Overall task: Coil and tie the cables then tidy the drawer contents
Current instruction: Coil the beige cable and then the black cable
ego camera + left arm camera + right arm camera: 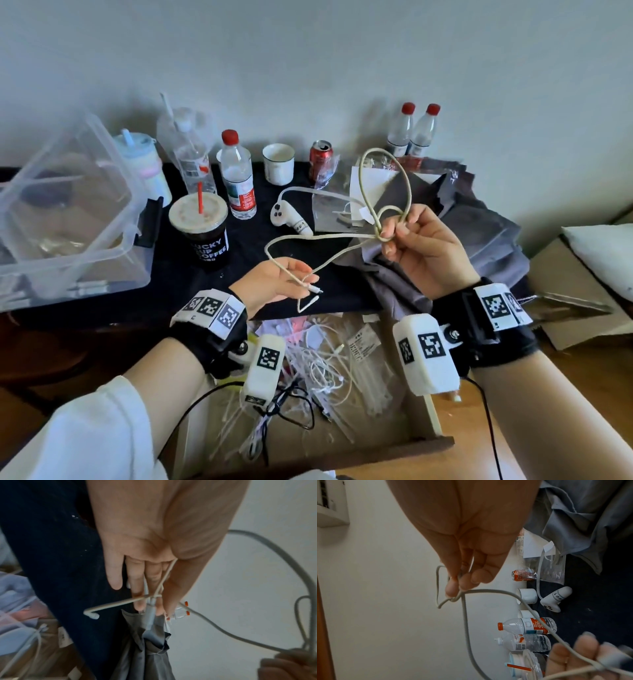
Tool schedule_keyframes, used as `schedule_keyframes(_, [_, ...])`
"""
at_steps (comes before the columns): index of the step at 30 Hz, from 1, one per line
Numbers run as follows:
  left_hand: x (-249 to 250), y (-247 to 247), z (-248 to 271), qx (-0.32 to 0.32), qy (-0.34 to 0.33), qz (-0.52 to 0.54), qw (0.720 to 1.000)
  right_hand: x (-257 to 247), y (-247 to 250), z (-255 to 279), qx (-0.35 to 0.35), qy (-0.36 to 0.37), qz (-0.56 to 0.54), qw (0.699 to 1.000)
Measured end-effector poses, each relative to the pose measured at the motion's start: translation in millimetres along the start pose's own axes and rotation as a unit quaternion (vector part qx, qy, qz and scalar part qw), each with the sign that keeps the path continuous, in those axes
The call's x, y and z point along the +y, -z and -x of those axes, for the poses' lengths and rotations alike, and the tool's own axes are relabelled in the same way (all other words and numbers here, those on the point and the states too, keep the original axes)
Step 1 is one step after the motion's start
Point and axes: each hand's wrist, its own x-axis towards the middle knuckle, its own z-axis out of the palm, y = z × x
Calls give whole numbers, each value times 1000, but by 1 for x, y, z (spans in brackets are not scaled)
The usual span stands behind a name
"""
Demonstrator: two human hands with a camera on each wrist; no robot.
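Cable (363, 192) — cream, looped, held above the open drawer (424, 404). Right hand (421, 246) pinches the crossing of its loops; left hand (274, 284) pinches both plug ends — fingers curled round them.

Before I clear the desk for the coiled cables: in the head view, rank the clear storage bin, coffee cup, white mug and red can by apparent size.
1. clear storage bin, by far the largest
2. coffee cup
3. white mug
4. red can

The mug and can stand farther back than the cup, so their true sizes may differ less.
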Motion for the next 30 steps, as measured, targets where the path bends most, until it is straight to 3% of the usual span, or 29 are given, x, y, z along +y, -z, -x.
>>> schedule_keyframes(2, [7,0,0,22,-10,-23,999,2,0,0,2,3,11,1000])
schedule_keyframes(7, [14,9,-3,156,-11,-17,988,4,1,0,39,10,17,999])
schedule_keyframes(9, [15,12,0,167,-14,-44,985,5,2,0,46,5,21,999])
schedule_keyframes(11, [21,8,5,132,-37,-62,989,9,3,0,48,-12,36,998])
schedule_keyframes(14, [32,-12,12,29,-77,-39,996,19,-1,0,42,-51,45,997])
schedule_keyframes(17, [36,-32,13,-40,-78,-37,995,28,-8,-1,48,-73,40,995])
schedule_keyframes(24, [27,-38,9,-15,-57,133,989,40,-11,5,51,-89,95,990])
schedule_keyframes(30, [26,-28,10,-21,-37,238,970,49,-7,16,36,-159,238,958])
